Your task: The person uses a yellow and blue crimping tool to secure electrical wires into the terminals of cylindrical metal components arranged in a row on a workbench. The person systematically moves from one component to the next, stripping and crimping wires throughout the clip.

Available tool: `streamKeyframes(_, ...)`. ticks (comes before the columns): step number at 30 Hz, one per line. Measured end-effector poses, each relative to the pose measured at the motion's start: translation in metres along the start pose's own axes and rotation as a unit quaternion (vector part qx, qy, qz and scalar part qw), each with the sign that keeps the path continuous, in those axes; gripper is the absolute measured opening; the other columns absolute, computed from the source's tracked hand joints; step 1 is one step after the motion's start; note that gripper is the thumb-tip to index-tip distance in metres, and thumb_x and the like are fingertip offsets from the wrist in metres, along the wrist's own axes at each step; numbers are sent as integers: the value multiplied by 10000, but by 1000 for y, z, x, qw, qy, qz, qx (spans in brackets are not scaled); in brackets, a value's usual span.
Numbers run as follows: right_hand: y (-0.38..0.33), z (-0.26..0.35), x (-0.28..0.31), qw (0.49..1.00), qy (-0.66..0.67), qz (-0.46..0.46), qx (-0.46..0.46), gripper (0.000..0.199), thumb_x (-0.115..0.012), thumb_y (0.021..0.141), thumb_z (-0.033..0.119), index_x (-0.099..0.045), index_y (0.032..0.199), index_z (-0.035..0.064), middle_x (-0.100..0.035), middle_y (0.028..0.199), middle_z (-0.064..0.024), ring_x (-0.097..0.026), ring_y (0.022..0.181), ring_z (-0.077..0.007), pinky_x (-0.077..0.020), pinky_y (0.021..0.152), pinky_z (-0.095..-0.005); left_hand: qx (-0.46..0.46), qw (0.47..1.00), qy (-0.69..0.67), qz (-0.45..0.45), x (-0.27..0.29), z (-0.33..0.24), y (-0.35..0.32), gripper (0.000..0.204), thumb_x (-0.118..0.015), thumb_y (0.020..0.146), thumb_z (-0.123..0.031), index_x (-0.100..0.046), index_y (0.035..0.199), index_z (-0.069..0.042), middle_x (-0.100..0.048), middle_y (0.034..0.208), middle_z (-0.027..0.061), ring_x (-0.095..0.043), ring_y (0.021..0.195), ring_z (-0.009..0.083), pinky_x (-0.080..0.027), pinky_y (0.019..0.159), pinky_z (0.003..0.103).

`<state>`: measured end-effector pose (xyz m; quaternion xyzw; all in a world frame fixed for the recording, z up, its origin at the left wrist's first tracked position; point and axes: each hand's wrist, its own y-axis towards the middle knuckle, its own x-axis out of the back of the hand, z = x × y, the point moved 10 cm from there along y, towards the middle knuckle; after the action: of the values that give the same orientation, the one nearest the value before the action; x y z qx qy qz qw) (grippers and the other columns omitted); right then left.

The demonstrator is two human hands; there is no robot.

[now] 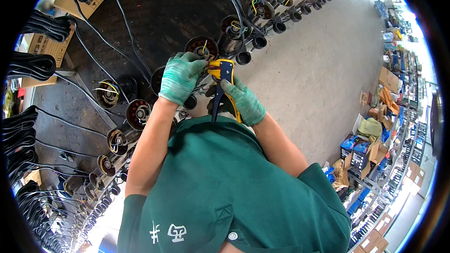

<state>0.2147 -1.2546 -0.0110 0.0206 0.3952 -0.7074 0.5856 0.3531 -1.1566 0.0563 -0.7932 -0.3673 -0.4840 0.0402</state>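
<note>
My right hand (pixel 246 101), in a green-and-white knit glove, is wrapped round a wire stripper (pixel 226 69) with a yellow and dark blue body. Its jaw end points up and left, beside the fingertips of my left hand (pixel 180 78), gloved alike. Those left fingers are pressed together at the jaws; what they pinch is too small and covered to make out. Just beyond them stands an open round motor housing (pixel 200 46) with a yellow wire (pixel 205 47) rising out of it. Part of another housing (pixel 157 78) shows left of my left hand.
Similar motor housings (pixel 138 114) run in a long row from lower left to upper right along a dark worktable (pixel 154 7). Coiled black cables (pixel 30 65) hang at the left, their leads crossing the table. Concrete floor (pixel 309 65) lies to the right, with loaded shelves and cardboard boxes (pixel 375 152) beyond.
</note>
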Motion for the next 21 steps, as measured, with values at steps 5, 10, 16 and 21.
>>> streamKeyframes(5, 3, 2, 5, 1000, -19, -23, -4, 564, -661, 1070, 396, -491, 1484, 52, -701, 1177, -131, -737, 1013, -245, -650, 859, -427, 3, 1000, 18, 5, -1, 0, -1, 204, -779, 861, -102, -828, 1060, -101, -757, 1049, 111, -693, 989, 336, -544, 886, 447)
streamKeyframes(10, 7, 1, 4, 999, -15, -30, 23, 529, -650, 1075, 349, -475, 1497, 81, -693, 1074, -64, -723, 920, -173, -644, 780, -350, 1, 1000, 24, 8, -2, -1, 0, 201, -772, 874, -112, -827, 1067, -106, -760, 1062, 106, -693, 994, 335, -542, 896, 450)
streamKeyframes(16, 9, 3, 0, 998, -17, -38, 41, 514, -631, 1083, 343, -460, 1500, 95, -686, 1028, -38, -704, 858, -136, -624, 739, -307, -2, 999, 37, 9, -3, -1, 0, 201, -762, 883, -117, -826, 1073, -112, -757, 1067, 102, -692, 1003, 332, -540, 910, 451)
streamKeyframes(21, 10, 6, 5, 995, -42, -67, 66, 472, -611, 1092, 307, -501, 1482, 63, -682, 1093, -69, -696, 915, -174, -615, 779, -338, 2, 999, 37, 16, 0, -6, 2, 198, -756, 882, -126, -824, 1068, -115, -754, 1072, 101, -691, 1013, 330, -534, 914, 458)
